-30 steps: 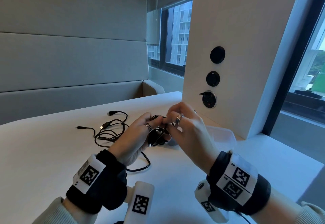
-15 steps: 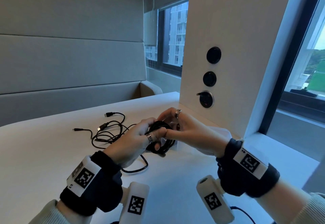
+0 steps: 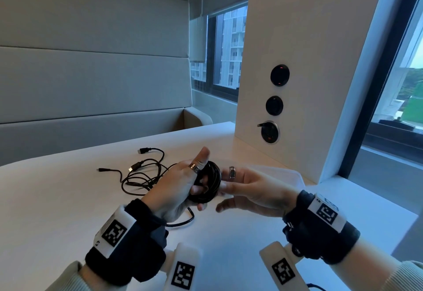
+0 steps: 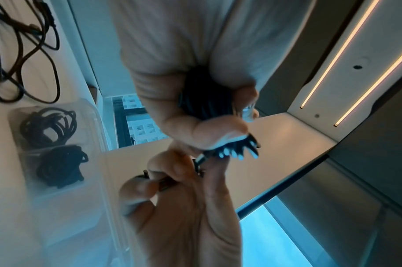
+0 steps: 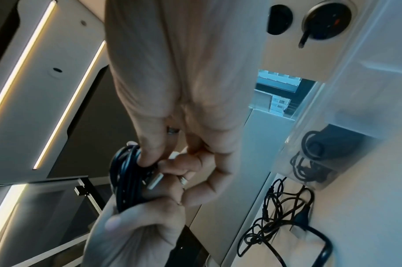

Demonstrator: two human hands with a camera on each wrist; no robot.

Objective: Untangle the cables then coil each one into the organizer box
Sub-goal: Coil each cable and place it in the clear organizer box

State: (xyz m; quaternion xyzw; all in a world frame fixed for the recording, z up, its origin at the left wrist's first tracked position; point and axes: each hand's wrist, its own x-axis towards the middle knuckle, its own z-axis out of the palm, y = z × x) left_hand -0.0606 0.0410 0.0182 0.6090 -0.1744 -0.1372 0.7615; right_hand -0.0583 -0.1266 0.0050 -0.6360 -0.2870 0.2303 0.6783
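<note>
A black cable coil [image 3: 211, 182] is held upright above the table, with my left hand [image 3: 199, 184] gripping it and the thumb sticking up. My right hand [image 3: 223, 193] meets it from the right. In the right wrist view its fingertips pinch the coil [image 5: 126, 173] beside a silver plug [image 5: 155, 180]. One strand [image 3: 183, 222] trails from the coil onto the table. A tangle of black cables [image 3: 142, 173] lies left of my hands. The translucent organizer box [image 4: 19, 126] holds two coiled cables [image 4: 55, 144]; in the head view it [image 3: 290, 175] sits behind my right hand.
A white pillar with three round black sockets [image 3: 274, 105] stands right behind the box. The white table [image 3: 57, 199] stretches to the left, ending at a padded bench wall. A window ledge [image 3: 366, 199] runs along the right.
The coil has been turned more upright and held slightly lower. My left thumb has lifted off it and points up. My right hand has rotated palm-up at the coil's right edge.
</note>
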